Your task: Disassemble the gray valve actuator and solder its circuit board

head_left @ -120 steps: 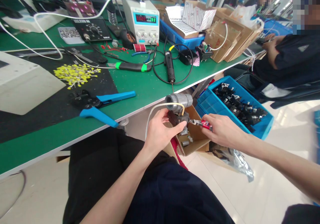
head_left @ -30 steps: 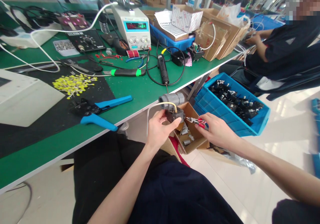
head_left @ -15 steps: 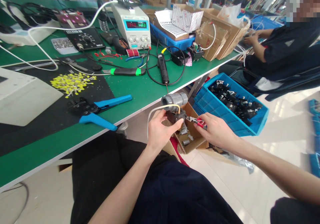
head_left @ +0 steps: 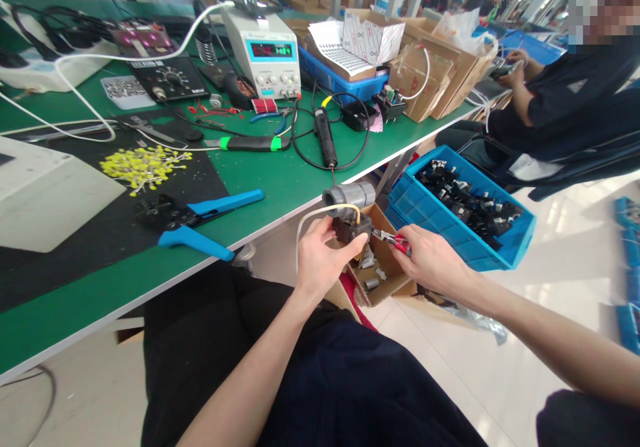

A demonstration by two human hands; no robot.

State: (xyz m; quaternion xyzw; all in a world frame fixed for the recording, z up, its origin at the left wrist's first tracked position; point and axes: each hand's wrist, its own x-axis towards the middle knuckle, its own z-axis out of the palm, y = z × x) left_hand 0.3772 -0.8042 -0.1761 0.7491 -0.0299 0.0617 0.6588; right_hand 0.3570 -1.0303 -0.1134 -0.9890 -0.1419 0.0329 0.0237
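Observation:
My left hand (head_left: 319, 260) is closed around a small black part (head_left: 351, 227) joined to a grey pipe fitting (head_left: 349, 195), held in front of the bench edge above my lap. A cream wire (head_left: 320, 212) loops out from the part. My right hand (head_left: 431, 260) grips red-handled pliers (head_left: 391, 238), whose tips touch the right side of the black part. Below both hands sits an open cardboard box (head_left: 387, 270) with a few small grey pieces inside.
A blue crate (head_left: 463, 207) of black parts stands on the floor to the right. The green bench (head_left: 280, 174) carries blue crimpers (head_left: 200, 224), yellow components (head_left: 140, 164), a soldering iron (head_left: 323, 134) and a power supply (head_left: 267, 54). A seated person (head_left: 565, 94) works at right.
Both hands and the grey-and-black part have lifted very slightly; the pliers' tips have stayed against the part. The person on the right has raised a hand.

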